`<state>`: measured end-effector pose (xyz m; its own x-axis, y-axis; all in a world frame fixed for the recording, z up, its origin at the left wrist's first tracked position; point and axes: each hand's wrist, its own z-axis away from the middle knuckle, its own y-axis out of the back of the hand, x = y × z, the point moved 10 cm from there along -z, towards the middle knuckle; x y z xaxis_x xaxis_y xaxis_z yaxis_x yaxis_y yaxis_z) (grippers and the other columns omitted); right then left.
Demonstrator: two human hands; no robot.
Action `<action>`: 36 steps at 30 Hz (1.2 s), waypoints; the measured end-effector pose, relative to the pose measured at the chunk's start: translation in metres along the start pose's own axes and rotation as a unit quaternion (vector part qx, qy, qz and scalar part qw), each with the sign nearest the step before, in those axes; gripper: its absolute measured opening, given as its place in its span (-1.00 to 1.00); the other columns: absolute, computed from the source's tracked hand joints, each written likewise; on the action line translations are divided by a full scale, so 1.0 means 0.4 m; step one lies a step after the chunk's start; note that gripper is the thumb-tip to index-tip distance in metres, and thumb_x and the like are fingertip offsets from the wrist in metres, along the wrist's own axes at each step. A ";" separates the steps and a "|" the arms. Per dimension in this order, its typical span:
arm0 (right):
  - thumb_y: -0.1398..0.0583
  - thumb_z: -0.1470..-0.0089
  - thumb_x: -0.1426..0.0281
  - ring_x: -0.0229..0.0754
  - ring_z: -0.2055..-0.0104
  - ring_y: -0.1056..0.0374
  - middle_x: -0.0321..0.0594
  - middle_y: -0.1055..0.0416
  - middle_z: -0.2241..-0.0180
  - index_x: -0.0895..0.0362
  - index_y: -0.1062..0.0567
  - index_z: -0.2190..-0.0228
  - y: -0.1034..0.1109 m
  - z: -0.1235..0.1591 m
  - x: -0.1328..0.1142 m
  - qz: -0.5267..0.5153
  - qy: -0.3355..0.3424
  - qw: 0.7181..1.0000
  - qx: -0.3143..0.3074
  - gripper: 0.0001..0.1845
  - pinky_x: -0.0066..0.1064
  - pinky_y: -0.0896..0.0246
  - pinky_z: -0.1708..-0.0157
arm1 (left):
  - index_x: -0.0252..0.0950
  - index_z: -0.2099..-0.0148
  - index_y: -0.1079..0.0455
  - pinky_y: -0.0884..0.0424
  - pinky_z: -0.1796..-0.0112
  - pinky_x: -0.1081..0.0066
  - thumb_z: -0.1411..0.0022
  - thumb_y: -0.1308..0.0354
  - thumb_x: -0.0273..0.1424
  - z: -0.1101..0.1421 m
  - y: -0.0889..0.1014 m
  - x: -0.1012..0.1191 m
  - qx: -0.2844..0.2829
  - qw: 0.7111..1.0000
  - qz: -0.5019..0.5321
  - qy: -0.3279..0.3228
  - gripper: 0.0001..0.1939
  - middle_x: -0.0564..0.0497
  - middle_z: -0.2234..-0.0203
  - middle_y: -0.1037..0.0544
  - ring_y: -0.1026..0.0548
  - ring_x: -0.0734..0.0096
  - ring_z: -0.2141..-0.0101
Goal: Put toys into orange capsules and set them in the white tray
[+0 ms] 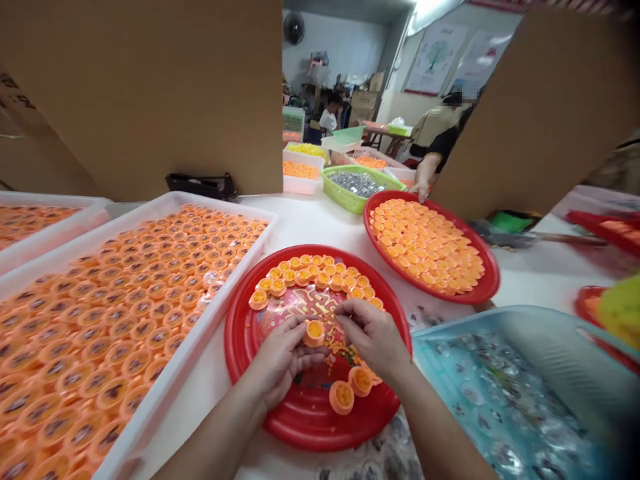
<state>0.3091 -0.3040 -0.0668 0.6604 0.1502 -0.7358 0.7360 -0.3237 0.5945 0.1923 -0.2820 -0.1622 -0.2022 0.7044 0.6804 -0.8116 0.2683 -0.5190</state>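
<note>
My left hand pinches a small round orange cup with a yellow inside, held above a red round tray. Close by on the right, my right hand has its fingertips pressed together over the tray; whatever they may hold is too small to make out. Matching orange cups stand in curved rows along the tray's far side. Two more cups sit at the near right, with others partly hidden under my right hand. The tray's printed floor shows in the middle, dotted with tiny yellow bits.
At left lies a white tray full of orange cups with dark centres. Another person's hand grips a second red tray loaded with orange pieces. A blue basket of clear-wrapped pieces stands right; a green basket is behind.
</note>
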 end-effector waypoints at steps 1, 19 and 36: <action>-0.09 -0.08 0.52 -0.21 0.34 -0.34 -0.26 -0.41 0.41 0.10 -0.41 0.37 0.003 0.001 0.006 0.011 -0.001 1.000 0.001 -0.88 -0.41 -0.21 0.32 | -0.32 0.13 -0.27 -0.47 0.49 0.53 -0.24 -0.01 -0.48 0.000 0.003 0.001 0.007 1.000 0.001 -0.001 -0.87 -0.02 0.41 -0.51 -0.56 0.40 0.49; -0.13 -0.09 0.51 -0.26 0.49 -0.32 -0.30 -0.39 0.49 0.13 -0.38 0.40 0.006 0.016 0.020 0.082 -0.006 0.995 0.060 -0.94 -0.50 -0.24 0.49 | -0.27 0.16 -0.22 -0.46 0.54 0.52 -0.22 -0.06 -0.51 -0.008 0.025 0.001 0.042 0.998 0.047 -0.029 -0.86 0.03 0.45 -0.49 -0.55 0.40 0.52; 0.00 -0.17 0.50 -0.04 0.22 -0.37 -0.03 -0.41 0.28 0.20 -0.37 0.15 -0.011 0.033 -0.070 0.177 0.115 0.971 0.116 -0.77 -0.22 -0.32 0.22 | -0.31 0.25 -0.28 -0.47 0.46 0.54 -0.20 -0.07 -0.51 0.005 -0.031 -0.018 -0.032 0.998 0.053 -0.033 -0.95 0.01 0.39 -0.48 -0.51 0.52 0.48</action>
<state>0.2856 -0.3190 -0.0530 0.9008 0.1880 -0.3913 0.4220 -0.5910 0.6875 0.2028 -0.2917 -0.1597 -0.3225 0.6870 0.6511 -0.7470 0.2377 -0.6208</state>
